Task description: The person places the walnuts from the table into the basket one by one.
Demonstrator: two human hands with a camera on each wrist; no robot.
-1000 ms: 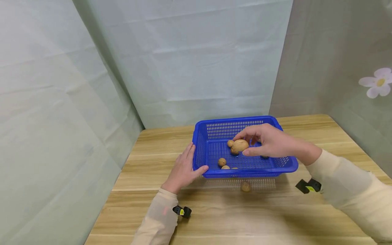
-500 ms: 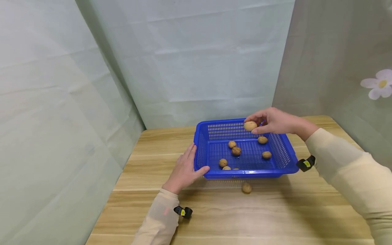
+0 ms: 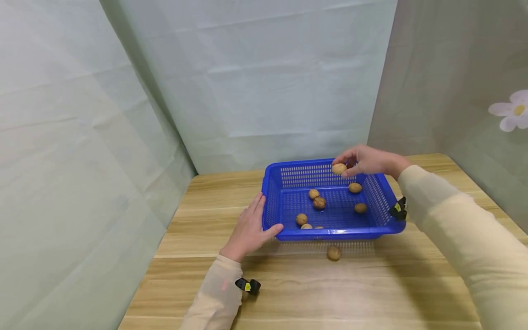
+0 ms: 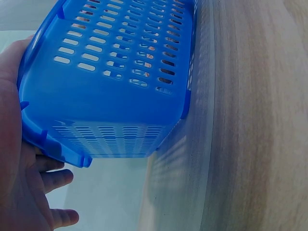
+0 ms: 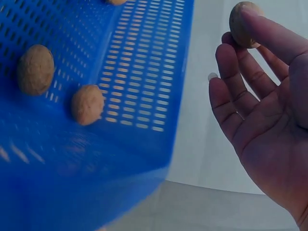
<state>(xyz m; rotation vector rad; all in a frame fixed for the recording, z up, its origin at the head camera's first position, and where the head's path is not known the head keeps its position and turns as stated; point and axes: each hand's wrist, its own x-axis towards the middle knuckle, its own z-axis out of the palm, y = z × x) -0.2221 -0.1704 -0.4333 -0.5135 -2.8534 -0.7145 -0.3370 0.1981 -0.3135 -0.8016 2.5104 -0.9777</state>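
Observation:
A blue plastic basket [image 3: 330, 233] with slotted walls stands on the table, several walnuts lying inside, among them a darker walnut [image 3: 319, 203]. Over the basket's back right part, my right hand [image 3: 369, 160] pinches a walnut [image 3: 339, 169] between thumb and fingertips. The right wrist view shows this held walnut [image 5: 244, 25] above the rim, the other fingers loosely bent. My left hand [image 3: 247, 231] rests against the basket's front left corner, fingers straight along the left side and thumb by the front rim. In the left wrist view, its fingers [image 4: 58, 179] extend past the rim.
One walnut [image 3: 333, 252] lies on the wooden table [image 3: 198, 238] in front of the basket. Pale cloth hangs behind [image 3: 264, 91] and at both sides. Each sleeve carries a black wrist device, the left one [image 3: 248, 286] close above the tabletop.
My right hand has lifted the walnut from the basket's middle up and to the right, toward the back rim, then nearly stopped. My left hand stays at the basket's corner.

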